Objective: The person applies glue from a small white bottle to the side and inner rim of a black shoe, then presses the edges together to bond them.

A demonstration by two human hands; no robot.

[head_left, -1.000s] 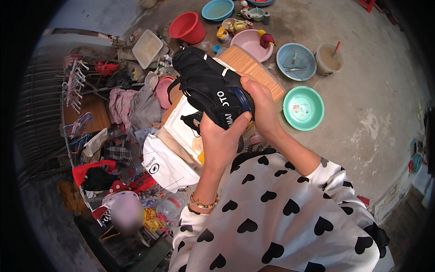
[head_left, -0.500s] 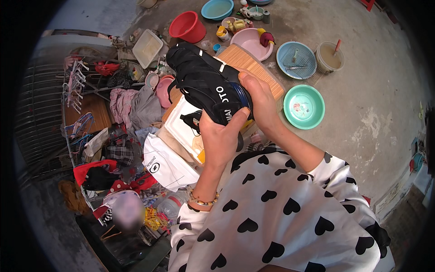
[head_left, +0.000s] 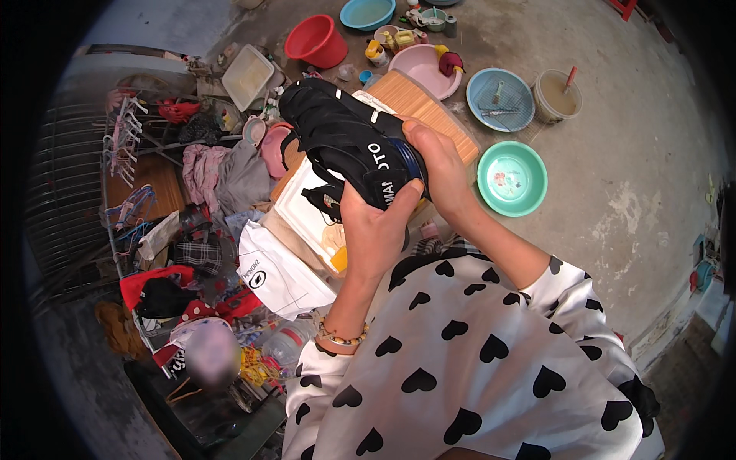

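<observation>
A black fabric bundle with thin straps (head_left: 341, 126) is held up in front of me, long and slanting from upper left to lower right. White lettering, small white tabs and a shiny dark-blue part show on it; I cannot tell its exact kind. My left hand (head_left: 373, 226) grips its near side, thumb on top. My right hand (head_left: 438, 161) is closed round its right end, and the two thumbs lie close together. A loose strap and small tag hang beside my left hand. Below is a white tray (head_left: 295, 201), partly hidden by the bundle.
A slatted wooden board (head_left: 425, 107) lies beyond the bundle. Right of it stand a green basin (head_left: 534, 180), a blue basin (head_left: 521, 115) and a murky bucket (head_left: 557, 100). A red bucket (head_left: 316, 44) is farther off. Clothes (head_left: 245, 180) crowd a rack at left, near a white bag (head_left: 268, 268).
The hold is the same. The bundle has tipped very slightly, and the surroundings have shifted a little to the left in the picture.
</observation>
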